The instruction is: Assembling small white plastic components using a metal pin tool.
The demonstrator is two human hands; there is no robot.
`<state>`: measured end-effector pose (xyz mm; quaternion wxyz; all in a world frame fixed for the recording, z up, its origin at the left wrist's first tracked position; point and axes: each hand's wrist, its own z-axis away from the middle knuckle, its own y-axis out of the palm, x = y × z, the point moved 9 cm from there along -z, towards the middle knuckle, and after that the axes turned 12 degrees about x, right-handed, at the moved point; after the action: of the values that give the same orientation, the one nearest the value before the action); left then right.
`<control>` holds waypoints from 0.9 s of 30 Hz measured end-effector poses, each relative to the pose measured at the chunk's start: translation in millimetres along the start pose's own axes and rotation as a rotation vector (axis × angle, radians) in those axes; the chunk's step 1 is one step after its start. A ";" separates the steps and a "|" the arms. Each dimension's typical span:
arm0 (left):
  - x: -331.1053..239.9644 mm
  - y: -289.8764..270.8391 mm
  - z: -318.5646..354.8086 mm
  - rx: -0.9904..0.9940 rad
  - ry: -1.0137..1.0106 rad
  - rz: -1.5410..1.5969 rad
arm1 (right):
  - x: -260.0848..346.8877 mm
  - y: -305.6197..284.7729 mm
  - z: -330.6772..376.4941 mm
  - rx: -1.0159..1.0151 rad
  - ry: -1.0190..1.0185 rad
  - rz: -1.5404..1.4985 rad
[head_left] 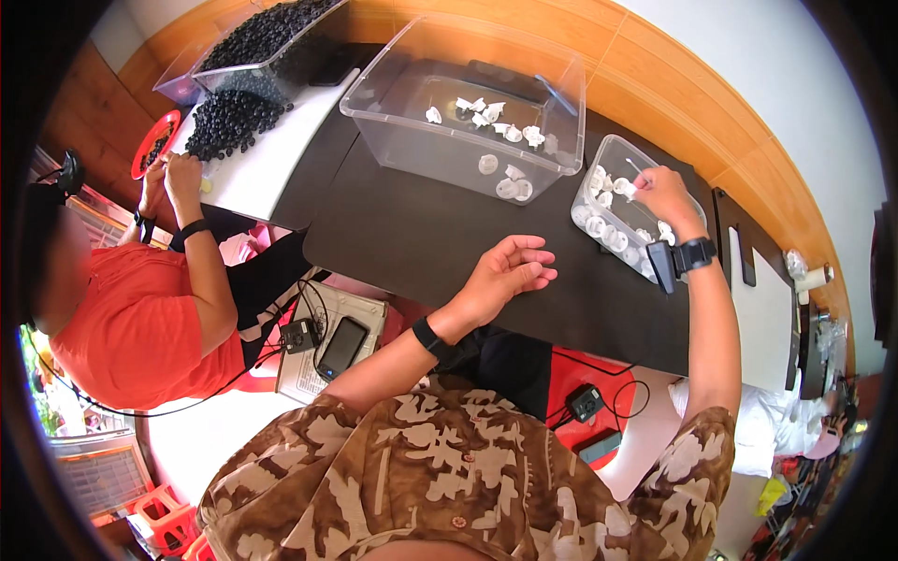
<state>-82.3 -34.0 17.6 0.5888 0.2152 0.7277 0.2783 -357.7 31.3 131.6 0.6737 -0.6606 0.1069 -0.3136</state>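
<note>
White plastic pieces [615,238] lie in a low tub [592,171], handy for your right hand [662,194], whose fingers pinch one; your left hand [500,279] hovers, fingers open.

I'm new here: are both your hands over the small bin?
No, only the right hand is there; the left hand is over the table.

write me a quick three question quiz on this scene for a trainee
1. Which of the wearer's own hands is at the small tub?
2. True or false: the big tub is full of black parts.
3. The dish by the co-worker is: a) blue, b) red, c) green.

Key: 1. The right hand. 2. False, it holds a few white parts. 3. b.
</note>
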 end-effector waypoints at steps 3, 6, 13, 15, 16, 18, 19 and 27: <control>-0.3 -5.2 2.6 -0.001 0.014 0.004 | 20.8 -26.1 36.1 -0.129 -0.001 -0.137; -0.4 -0.6 4.0 -0.001 0.004 -0.008 | 39.6 -18.9 68.9 -0.202 -0.124 -0.316; -12.4 30.6 -4.1 0.027 0.070 -0.029 | 111.0 51.2 129.7 -0.044 -0.155 -1.071; -16.3 29.9 -5.2 0.053 0.124 -0.056 | 115.9 72.7 132.4 0.000 -0.181 -1.223; -17.9 29.3 -3.3 0.041 0.146 -0.049 | 120.1 78.6 134.1 -0.003 -0.175 -1.256; -19.9 29.3 0.2 0.030 0.157 -0.077 | 122.3 93.9 134.4 0.027 -0.173 -1.338; -22.5 30.0 2.3 0.029 0.176 -0.107 | 123.6 100.6 134.0 0.050 -0.177 -1.412; -21.2 25.2 10.3 0.012 0.133 -0.109 | 129.4 97.8 140.9 0.023 -0.172 -1.153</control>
<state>-68.0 -27.1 48.3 0.5520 0.1596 0.7776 0.2552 -150.6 67.6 87.6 0.4076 -0.6278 -0.3286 -0.5760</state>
